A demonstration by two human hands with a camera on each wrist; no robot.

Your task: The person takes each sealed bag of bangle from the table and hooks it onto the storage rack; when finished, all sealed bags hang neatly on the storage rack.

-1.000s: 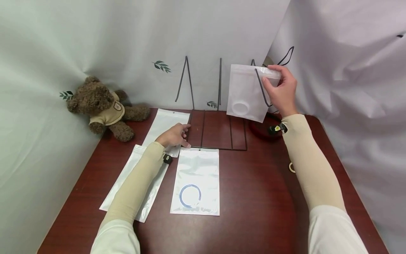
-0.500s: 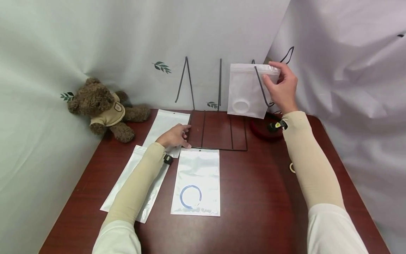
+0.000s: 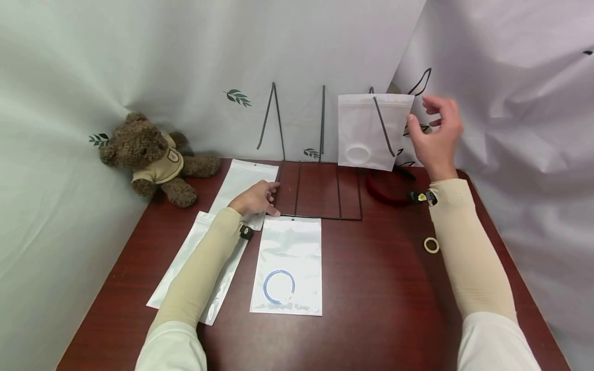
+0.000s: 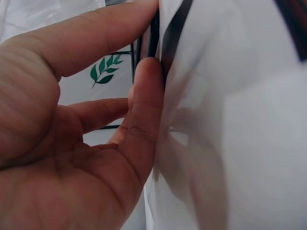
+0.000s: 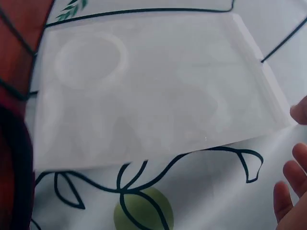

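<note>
Hanging step judged done: pouch (image 3: 357, 123) hung on rack (image 3: 322, 118), right hand (image 3: 440, 138) empty beside it, left hand's (image 3: 254, 198) grip unclear; blue-ringed pouch (image 3: 294, 242) probably to be lifted next.

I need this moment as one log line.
white pouch: hanging on rack prong | right hand: beside it, empty | left hand: at rack base

Red-brn tbl (image 3: 371, 278): 3 wht bags (image 3: 290, 252), rack (image 3: 323, 118), teddy (image 3: 160, 165), ring (image 3: 431, 251), band (image 3: 377, 196).

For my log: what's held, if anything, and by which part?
The right hand holds nothing. The left hand is at the near left corner of the wire rack; whether it grips is unclear.
</note>
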